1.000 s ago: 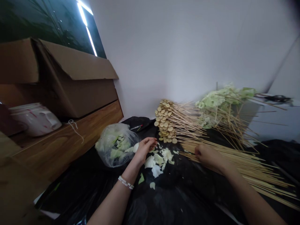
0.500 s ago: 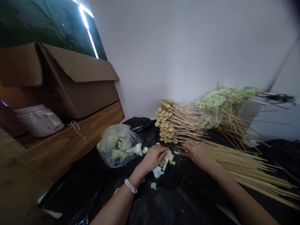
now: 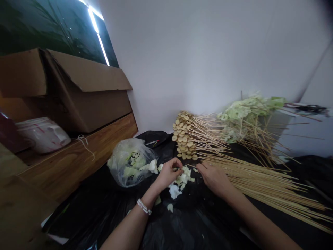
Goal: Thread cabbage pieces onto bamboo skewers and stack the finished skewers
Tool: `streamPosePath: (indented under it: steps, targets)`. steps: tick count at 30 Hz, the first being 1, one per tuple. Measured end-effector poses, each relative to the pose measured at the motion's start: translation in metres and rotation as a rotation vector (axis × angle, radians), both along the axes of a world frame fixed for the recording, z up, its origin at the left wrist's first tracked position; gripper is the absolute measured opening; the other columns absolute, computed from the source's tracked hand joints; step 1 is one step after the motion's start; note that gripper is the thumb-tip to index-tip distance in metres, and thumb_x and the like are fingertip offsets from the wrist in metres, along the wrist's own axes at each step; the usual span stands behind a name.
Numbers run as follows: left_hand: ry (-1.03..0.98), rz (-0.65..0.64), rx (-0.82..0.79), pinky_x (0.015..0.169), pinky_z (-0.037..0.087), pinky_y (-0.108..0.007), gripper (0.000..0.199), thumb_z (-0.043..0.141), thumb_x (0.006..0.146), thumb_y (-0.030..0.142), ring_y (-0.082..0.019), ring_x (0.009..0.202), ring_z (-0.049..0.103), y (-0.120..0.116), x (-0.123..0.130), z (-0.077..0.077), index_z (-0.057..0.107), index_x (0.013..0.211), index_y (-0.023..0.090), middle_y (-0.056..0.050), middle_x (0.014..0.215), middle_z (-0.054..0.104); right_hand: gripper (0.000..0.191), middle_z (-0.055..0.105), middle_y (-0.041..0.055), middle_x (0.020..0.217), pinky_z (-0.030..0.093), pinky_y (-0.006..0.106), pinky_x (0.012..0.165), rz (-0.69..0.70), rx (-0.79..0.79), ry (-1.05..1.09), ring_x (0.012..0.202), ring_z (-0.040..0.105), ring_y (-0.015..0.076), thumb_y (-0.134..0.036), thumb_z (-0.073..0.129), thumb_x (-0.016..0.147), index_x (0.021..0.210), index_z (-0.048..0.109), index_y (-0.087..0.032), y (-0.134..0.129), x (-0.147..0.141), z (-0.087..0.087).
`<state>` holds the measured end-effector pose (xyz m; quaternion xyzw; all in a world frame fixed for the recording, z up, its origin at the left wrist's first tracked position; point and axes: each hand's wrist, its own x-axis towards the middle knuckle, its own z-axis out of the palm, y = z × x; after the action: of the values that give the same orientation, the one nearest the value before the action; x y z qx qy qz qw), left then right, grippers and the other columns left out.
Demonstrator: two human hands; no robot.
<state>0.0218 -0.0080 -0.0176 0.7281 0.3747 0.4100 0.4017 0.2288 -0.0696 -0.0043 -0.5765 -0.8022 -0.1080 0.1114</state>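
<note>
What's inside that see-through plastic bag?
The see-through plastic bag holds pale green leafy pieces. The nearer ones show hazily through the plastic; whatever lies beneath or behind them is covered, so I can't tell.

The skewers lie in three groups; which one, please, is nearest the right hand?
The bare skewer bundle, beside the right hand; the others, farther back, carry round slices or pale-green leaves.

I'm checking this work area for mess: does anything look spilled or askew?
Pale leaf pieces lie scattered on the black plastic, outside the translucent bag holding more, looking spilled. At the back right, the leaf-laden sticks point various ways, unlike the bare sticks roughly parallel in front.
</note>
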Motion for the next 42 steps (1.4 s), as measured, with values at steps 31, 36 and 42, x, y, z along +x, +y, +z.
streamPosePath:
  steps: [31,36,42]
  targets:
    - [-0.514,0.048,-0.441,0.066,0.05,-0.021,0.04,0.086,0.057,0.031,-0.009,0.067,0.06,-0.004,0.002,0.008,0.067,0.087,0.013,-0.002,0.079,0.067,0.032,0.061,0.0044,0.081,0.036,0.027,0.064,0.127,0.499,0.11,0.074,0.055,0.0159,-0.016,0.043,0.091,0.117,0.062,-0.015,-0.003,-0.01,-0.021]
    - [-0.55,0.022,-0.471,0.074,0.052,-0.026,0.04,0.084,0.059,0.037,-0.011,0.072,0.061,-0.006,0.003,0.012,0.069,0.086,0.013,-0.003,0.082,0.067,0.032,0.062,0.0035,0.082,0.036,0.027,0.063,0.076,0.49,0.096,0.071,0.054,0.0145,-0.016,0.046,0.089,0.117,0.062,-0.017,-0.003,-0.01,-0.021]
    - [-0.545,0.027,-0.459,0.077,0.052,-0.028,0.038,0.085,0.058,0.035,-0.012,0.072,0.062,-0.004,0.002,0.009,0.069,0.084,0.013,-0.003,0.081,0.068,0.034,0.062,0.0028,0.081,0.034,0.027,0.061,0.045,0.481,0.067,0.069,0.055,0.0141,-0.013,0.048,0.087,0.117,0.062,-0.017,-0.005,-0.013,-0.023]
